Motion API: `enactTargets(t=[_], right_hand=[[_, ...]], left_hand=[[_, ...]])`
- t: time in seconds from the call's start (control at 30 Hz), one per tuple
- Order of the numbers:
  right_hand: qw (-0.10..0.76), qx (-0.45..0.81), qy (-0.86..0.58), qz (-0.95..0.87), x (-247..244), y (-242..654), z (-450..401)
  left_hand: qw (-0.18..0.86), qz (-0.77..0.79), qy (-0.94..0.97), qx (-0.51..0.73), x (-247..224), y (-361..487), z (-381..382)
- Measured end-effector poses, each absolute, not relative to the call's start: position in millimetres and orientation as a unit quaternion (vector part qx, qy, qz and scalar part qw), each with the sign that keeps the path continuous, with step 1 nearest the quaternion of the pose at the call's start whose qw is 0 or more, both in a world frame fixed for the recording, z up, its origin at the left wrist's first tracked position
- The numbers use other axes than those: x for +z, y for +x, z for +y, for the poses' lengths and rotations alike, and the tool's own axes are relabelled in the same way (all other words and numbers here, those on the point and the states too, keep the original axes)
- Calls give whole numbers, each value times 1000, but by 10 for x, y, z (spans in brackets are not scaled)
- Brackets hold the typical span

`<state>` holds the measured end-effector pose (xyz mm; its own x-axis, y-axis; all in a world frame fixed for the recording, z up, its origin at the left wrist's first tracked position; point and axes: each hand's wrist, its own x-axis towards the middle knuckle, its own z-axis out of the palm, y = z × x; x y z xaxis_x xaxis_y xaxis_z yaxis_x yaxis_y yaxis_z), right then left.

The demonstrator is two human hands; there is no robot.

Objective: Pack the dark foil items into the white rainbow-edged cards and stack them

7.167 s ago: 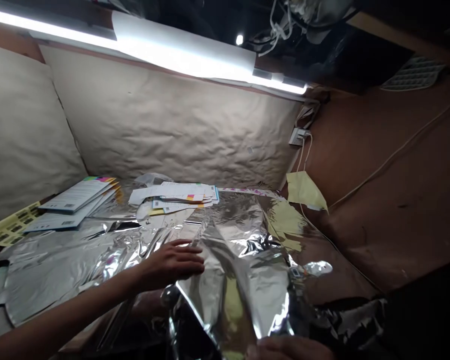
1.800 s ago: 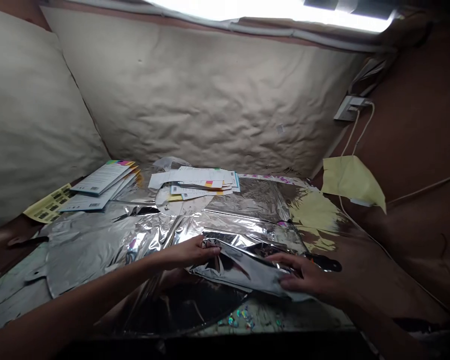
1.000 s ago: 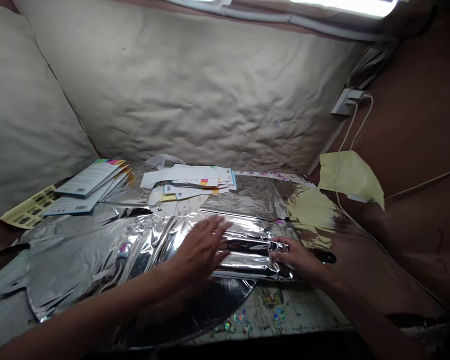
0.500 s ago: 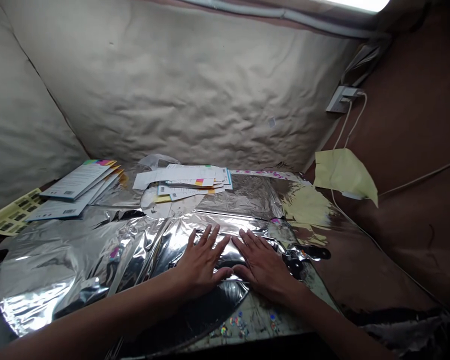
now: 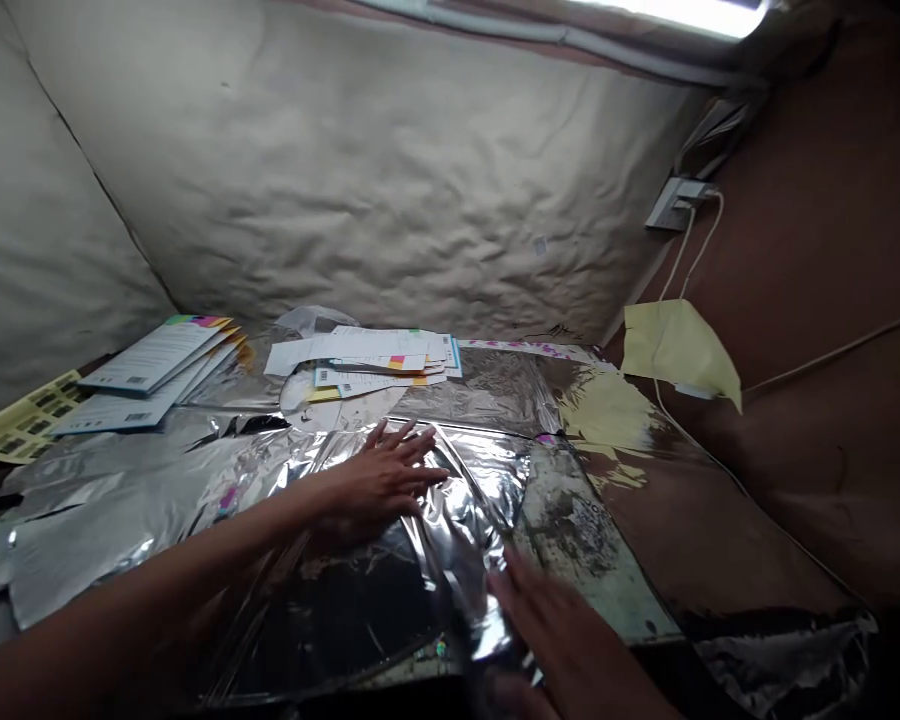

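Silver foil (image 5: 461, 520) lies creased at six o'clock in the head view, and the left hand (image 5: 386, 478), at seven o'clock, rests palm down on it with its fingers spread wide. At five o'clock the right hand (image 5: 562, 630) is blurred along the foil's right edge, so I cannot tell whether it pinches the sheet; printed cards (image 5: 379, 350) lie piled at nine o'clock, and yellow paper (image 5: 679, 345) shows at three.

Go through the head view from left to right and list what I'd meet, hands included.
Yellow printed sheet → left stack of papers → left hand → right hand → yellow paper at the cords.
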<state>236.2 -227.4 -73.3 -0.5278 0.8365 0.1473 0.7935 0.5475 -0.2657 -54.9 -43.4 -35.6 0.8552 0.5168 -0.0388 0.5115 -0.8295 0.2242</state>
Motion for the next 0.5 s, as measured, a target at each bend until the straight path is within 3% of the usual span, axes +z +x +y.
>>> enactTargets(t=[0.13, 0.3, 0.5], right_hand=[[178, 116, -346, -914, -709, 2423, -2428], [115, 14, -351, -929, -625, 2078, -2201], [108, -35, -353, -929, -747, 1810, -2127]], left_hand=[[120, 249, 960, 45, -244, -708, -375], [165, 249, 949, 103, -209, -646, -808], [192, 205, 959, 29, -256, -775, -1245]])
